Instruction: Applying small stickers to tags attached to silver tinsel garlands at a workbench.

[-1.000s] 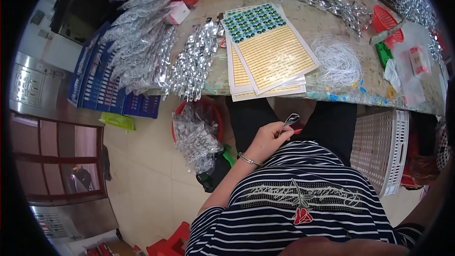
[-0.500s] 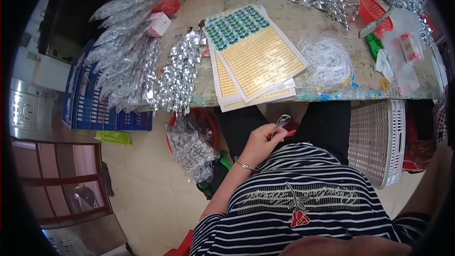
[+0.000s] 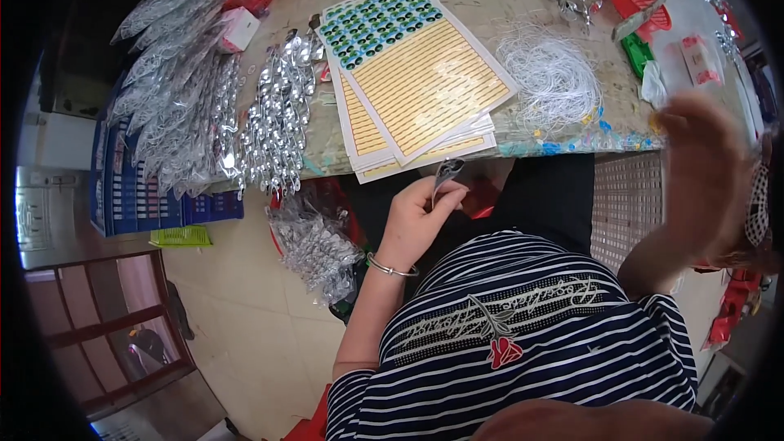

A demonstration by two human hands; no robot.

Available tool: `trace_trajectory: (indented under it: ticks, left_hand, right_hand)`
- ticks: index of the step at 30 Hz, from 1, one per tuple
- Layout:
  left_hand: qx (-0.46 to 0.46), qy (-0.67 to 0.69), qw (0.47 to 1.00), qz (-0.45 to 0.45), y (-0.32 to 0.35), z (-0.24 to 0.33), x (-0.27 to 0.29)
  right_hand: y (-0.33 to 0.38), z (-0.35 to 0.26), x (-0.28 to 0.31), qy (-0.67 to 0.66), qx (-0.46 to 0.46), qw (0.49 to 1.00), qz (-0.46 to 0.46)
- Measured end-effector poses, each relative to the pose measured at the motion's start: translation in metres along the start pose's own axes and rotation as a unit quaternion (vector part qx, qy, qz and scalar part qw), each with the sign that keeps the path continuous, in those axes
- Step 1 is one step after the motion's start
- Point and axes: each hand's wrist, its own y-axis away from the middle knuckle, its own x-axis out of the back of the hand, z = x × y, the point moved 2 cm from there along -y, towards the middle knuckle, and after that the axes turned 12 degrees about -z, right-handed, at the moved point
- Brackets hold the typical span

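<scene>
I wear a navy, white-striped shirt [image 3: 555, 351] with pale lettering [image 3: 563, 292] and a red rose [image 3: 505, 353]. A silver bangle [image 3: 391, 270] rings my left wrist [image 3: 398, 256]. My trousers [image 3: 551, 200] are black.

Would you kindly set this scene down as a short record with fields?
left hand: pinches a small shiny piece
right hand: raised, motion-blurred; grip unclear
table middle: overlapping printed sheets
right of sheets: tangled white string
left of sheets: silver strands, then clear-bagged bundles
far right: red basket
</scene>
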Motion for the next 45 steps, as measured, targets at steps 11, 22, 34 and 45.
trace_trajectory:
  ticks: [11, 22, 34, 45]
  left_hand:
    - [-0.02, 0.061, 0.996, 0.066, -0.01, 0.016, 0.01]
    - [0.034, 0.143, 0.988, 0.036, -0.007, 0.011, 0.004]
    - [-0.03, 0.123, 0.992, 0.006, -0.012, 0.022, 0.003]
    - [-0.048, 0.099, 0.994, 0.004, -0.011, 0.016, -0.003]
  right_hand:
    - [0.0, 0.135, -0.122, -0.232, -0.389, 0.878, -0.156]
    - [0.008, 0.138, -0.108, -0.058, -0.37, 0.912, -0.165]
    - [-0.001, 0.12, -0.087, -0.2, -0.268, 0.942, 0.015]
    - [-0.005, 0.116, -0.096, -0.199, -0.316, 0.927, -0.03]
